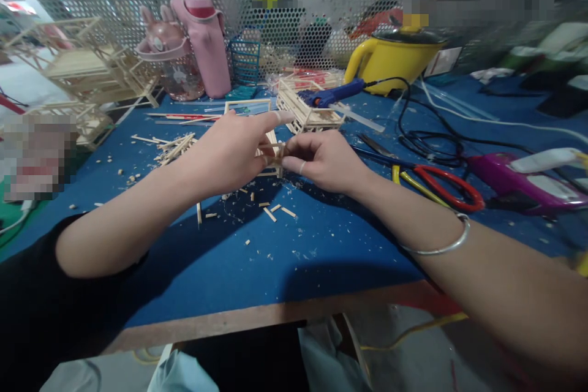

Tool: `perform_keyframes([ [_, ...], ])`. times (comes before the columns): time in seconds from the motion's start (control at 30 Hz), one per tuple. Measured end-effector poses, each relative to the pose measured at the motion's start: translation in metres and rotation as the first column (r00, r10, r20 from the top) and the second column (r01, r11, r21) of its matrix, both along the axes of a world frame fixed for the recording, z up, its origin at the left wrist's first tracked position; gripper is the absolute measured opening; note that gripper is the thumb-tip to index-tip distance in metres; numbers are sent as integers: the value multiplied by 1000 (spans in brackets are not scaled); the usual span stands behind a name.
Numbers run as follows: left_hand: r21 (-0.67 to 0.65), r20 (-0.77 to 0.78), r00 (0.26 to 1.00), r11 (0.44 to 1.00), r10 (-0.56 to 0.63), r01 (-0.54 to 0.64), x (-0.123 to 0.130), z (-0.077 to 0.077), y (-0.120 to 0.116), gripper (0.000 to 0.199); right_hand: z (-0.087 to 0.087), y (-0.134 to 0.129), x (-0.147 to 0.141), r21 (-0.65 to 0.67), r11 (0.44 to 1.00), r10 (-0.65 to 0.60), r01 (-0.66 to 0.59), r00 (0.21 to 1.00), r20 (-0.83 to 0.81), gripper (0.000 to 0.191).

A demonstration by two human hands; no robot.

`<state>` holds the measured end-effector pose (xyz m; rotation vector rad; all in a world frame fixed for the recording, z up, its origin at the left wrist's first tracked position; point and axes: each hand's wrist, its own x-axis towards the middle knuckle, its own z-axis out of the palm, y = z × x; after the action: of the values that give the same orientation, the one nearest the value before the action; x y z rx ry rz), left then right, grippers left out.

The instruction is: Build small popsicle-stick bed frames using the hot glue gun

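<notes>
A small frame of thin wooden sticks (pixel 248 104) stands on the blue table, mostly hidden behind my hands. My left hand (pixel 239 144) is closed at the frame's right part, its thumb and fingers pinched on the sticks. From the other side my right hand (pixel 321 159) pinches the same frame near its corner, thumb and forefinger together. The fingertips of both hands nearly touch. Just behind them lies another stick structure (pixel 296 110), with a blue glue gun (pixel 335 93) resting on it.
Loose sticks (pixel 177 148) lie left, offcuts (pixel 270 214) in front. Red-handled scissors (pixel 452 187) and a purple tool (pixel 528 180) with black cables are right. Behind stand a yellow pot (pixel 395 64), a pink bottle (pixel 209 49) and a clear cup (pixel 177 76). Larger stick models (pixel 87 67) stand far left.
</notes>
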<state>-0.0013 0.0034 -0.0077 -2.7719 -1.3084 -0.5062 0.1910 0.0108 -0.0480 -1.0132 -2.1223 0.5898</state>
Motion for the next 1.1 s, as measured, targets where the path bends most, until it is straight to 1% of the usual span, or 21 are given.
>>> perform_keyframes([
  [0.17,7,-5,1000,1000,6,-6,0,0,-1,53,4,1,5,-7,999,49,-48,996,68,17],
  [0.33,26,8,1000,1000,12,-12,1,-1,-2,55,14,-3,7,-22,997,75,-72,982,176,16],
  [0.43,33,27,1000,999,6,-7,1,-2,-1,54,16,-6,7,-29,997,71,-66,975,211,18],
  [0.57,6,49,999,1000,-9,9,-2,-2,-2,54,14,-5,7,-31,999,44,-39,984,171,35],
  [0.67,-40,72,997,999,-27,30,-4,2,-6,62,14,-3,10,-55,998,45,-39,991,124,47],
  [0.73,-70,86,996,997,-28,34,-4,7,-9,66,15,-1,12,-66,997,56,-48,991,120,50],
  [0.83,-92,125,992,995,-13,25,-6,13,-13,67,17,0,15,-50,998,36,-30,993,115,45],
  [0.9,-54,177,984,999,7,3,-9,16,-13,62,18,0,16,-25,1000,4,-1,996,94,41],
  [0.97,54,277,961,998,20,-36,-16,17,-14,55,18,0,17,-13,1000,-18,19,998,66,36],
  [1.03,192,412,911,975,24,-113,-26,16,-16,45,18,1,17,9,999,-48,48,997,57,25],
  [1.07,241,432,901,958,38,-156,-32,15,-17,42,19,1,17,32,996,-79,77,995,61,17],
  [1.1,233,429,900,954,72,-188,-39,13,-19,41,19,1,17,59,991,-121,117,990,68,11],
])
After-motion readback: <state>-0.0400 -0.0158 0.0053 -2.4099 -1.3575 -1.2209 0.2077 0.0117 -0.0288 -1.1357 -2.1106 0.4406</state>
